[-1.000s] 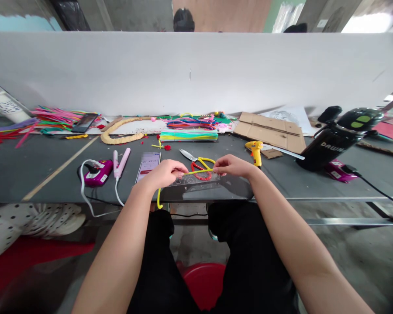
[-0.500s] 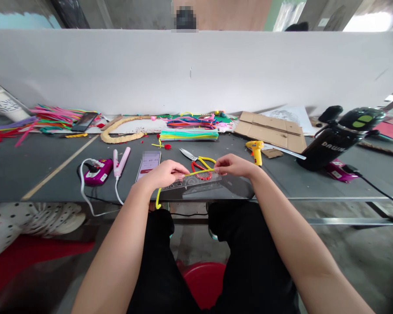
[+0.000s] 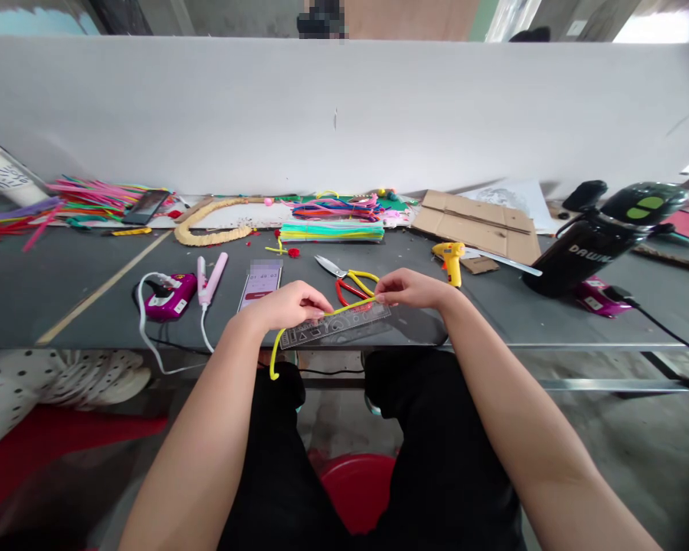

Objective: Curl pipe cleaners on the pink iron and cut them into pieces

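A yellow pipe cleaner (image 3: pixel 353 306) is stretched between my two hands, along the upper edge of a clear stencil ruler (image 3: pixel 338 324). My left hand (image 3: pixel 298 304) pinches it near the ruler's left part, and its hooked tail hangs past the table's front edge. At the ruler's right end, the fingers of my right hand (image 3: pixel 407 291) are closed on the pipe cleaner. Whether either hand also grips the ruler, I cannot tell. Just beyond lie scissors (image 3: pixel 344 274) with red and yellow handles, blades pointing back left.
Left of my hands are a phone (image 3: pixel 261 283), a pink styling iron (image 3: pixel 211 279) and a purple power socket (image 3: pixel 172 297). Bundled pipe cleaners (image 3: pixel 331 233) lie behind. Rightward are a yellow glue gun (image 3: pixel 451 262), cardboard (image 3: pixel 476 222) and a black bottle (image 3: pixel 586 249).
The ruler's left end shows lower and more fully beneath the pipe cleaner. The hooked tail hangs slightly lower. Both hands keep their hold, and the view has tilted slightly.
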Demonstrator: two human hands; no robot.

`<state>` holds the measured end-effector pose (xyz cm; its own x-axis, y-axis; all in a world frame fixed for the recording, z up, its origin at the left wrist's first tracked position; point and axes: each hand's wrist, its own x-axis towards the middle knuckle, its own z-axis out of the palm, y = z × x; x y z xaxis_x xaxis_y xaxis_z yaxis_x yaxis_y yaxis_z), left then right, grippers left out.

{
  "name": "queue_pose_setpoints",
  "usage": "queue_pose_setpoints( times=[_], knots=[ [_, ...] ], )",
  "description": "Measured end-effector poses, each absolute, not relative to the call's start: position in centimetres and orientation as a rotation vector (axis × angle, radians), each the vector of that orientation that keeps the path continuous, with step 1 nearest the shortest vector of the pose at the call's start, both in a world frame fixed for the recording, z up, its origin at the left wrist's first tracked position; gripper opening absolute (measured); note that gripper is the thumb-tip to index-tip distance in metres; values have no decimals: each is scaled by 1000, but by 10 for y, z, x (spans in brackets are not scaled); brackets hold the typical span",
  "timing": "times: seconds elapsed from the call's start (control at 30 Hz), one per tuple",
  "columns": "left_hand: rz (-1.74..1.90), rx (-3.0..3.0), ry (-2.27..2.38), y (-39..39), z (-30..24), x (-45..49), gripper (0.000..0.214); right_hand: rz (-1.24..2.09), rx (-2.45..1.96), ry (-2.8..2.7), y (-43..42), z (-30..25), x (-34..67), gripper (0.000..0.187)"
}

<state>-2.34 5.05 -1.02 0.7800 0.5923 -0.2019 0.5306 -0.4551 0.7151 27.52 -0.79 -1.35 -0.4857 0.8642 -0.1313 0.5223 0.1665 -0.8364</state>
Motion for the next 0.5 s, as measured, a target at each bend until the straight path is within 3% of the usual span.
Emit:
queue_pose_setpoints(
  times=[0.5],
  knots=[
    [30, 2326, 804, 47, -10, -19, 33, 1255, -1305, -2086, -8, -10, 276, 33]
  ],
)
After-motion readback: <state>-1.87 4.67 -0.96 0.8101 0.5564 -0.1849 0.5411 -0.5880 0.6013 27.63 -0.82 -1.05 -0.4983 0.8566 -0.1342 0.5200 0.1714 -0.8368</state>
